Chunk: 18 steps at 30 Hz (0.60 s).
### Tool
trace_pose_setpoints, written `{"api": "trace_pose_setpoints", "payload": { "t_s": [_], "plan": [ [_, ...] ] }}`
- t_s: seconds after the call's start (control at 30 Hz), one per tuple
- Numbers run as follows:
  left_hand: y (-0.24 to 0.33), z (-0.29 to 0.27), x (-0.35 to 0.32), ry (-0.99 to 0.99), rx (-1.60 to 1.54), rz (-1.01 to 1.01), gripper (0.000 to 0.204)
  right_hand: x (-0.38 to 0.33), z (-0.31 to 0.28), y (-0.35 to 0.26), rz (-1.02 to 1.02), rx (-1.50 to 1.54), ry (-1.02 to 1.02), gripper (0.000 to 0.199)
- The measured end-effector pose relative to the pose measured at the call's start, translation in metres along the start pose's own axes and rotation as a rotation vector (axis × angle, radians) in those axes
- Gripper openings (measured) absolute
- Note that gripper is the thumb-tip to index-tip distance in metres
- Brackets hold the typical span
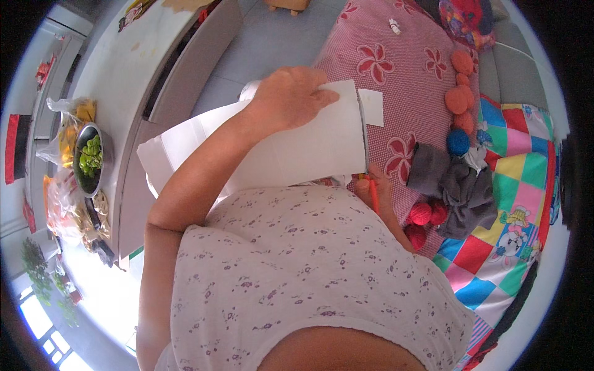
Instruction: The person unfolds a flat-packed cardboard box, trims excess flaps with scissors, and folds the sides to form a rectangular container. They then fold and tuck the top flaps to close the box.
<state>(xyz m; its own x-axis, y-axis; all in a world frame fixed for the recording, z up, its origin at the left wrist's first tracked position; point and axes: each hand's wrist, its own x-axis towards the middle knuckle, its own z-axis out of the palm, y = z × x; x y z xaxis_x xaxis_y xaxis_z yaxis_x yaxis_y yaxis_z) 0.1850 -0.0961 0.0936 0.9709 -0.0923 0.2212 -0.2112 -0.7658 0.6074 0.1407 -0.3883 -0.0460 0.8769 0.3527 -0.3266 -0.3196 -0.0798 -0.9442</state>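
A large white sheet of stiff paper or card, with faint fold lines, lies across my lap. My left hand is closed on its far part, the thumb and fingers pressing it near the upper right corner. At the sheet's right edge my right hand grips orange-handled scissors. A thin dark line, which looks like the blade, runs along that edge. Part of the right hand is hidden behind the sheet and my shirt. Just right of the sheet, a small white rectangular piece rests on the pink flowered cover.
Orange yarn balls, a blue ball and red balls lie on the right beside grey cloth. A patchwork quilt spreads beyond. On the left stands a table with a bowl of greens and plastic bags.
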Motion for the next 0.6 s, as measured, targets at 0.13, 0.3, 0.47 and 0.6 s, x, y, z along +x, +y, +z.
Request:
{"api": "trace_pose_setpoints", "payload": {
  "t_s": [0.13, 0.3, 0.47, 0.6],
  "plan": [
    [-0.003, 0.005, 0.001, -0.015, 0.01, 0.006, 0.029, -0.008, 0.024, -0.039, -0.124, -0.045, -0.092, 0.029],
    [-0.006, 0.01, 0.005, -0.048, 0.034, 0.021, 0.029, -0.011, 0.026, -0.036, -0.246, -0.234, -0.079, 0.025],
    [-0.003, 0.014, 0.01, -0.128, 0.046, -0.045, 0.03, -0.02, 0.039, -0.041, -0.091, 0.037, -0.063, 0.051],
    [-0.002, 0.013, 0.012, -0.184, 0.068, -0.045, 0.033, -0.02, 0.045, -0.041, -0.104, 0.075, -0.049, 0.055]
  ]
}}
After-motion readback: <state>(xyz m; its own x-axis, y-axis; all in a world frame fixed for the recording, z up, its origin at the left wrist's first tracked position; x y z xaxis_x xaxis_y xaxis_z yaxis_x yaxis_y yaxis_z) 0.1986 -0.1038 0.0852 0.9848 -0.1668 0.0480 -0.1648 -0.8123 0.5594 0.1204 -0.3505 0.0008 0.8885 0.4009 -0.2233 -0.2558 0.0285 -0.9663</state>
